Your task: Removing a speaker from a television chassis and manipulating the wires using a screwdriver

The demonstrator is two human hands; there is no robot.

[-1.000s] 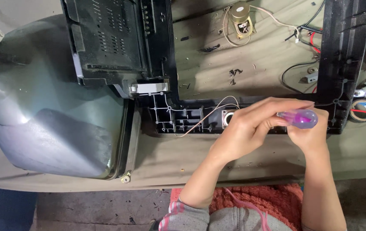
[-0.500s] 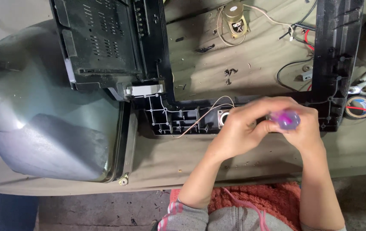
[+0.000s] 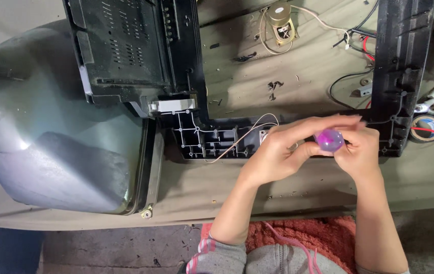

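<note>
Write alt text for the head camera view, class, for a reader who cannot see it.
Two bare hands, left hand and right hand, grip a purple screwdriver handle over a black plastic frame on a cloth-covered table. A grey picture tube lies at left.

2 bare hands, a left hand (image 3: 283,152) and a right hand (image 3: 361,149), meet over 1 purple screwdriver handle (image 3: 329,140); 1 black plastic television frame (image 3: 399,76) lies on 1 olive cloth (image 3: 303,71), with 1 black vented back cover (image 3: 125,45) and 1 grey picture tube (image 3: 49,147) at the side; 1 small round speaker (image 3: 279,15) sits at the top, 1 roll of tape (image 3: 427,128) at the right edge, and 1 orange mat (image 3: 308,238) below; the loose wires are too tangled to count
</note>
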